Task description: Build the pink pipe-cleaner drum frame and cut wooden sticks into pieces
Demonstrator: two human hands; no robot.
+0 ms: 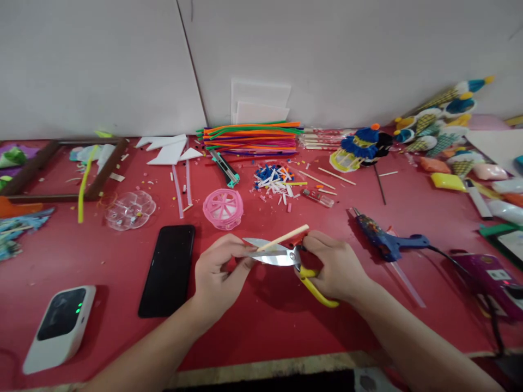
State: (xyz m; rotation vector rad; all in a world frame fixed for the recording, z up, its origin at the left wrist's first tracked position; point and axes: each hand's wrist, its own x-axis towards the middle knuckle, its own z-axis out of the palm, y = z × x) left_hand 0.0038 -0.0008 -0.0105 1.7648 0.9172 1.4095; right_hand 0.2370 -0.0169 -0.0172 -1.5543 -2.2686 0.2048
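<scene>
My right hand (335,265) is closed round the yellow handles of a pair of scissors (277,255), whose silver blades point left. A thin wooden stick (283,238) lies slanted between the blades. My left hand (219,272) pinches the stick's near end at the blade tips. Both hands hover just above the red table (261,321), near its front edge.
A black phone (168,269) and a white device with green lights (60,327) lie to the left. A pink round basket (223,208), cut straw bits (274,181), coloured straws (251,138) and a box cutter (224,168) sit behind. A blue glue gun (388,241) lies right.
</scene>
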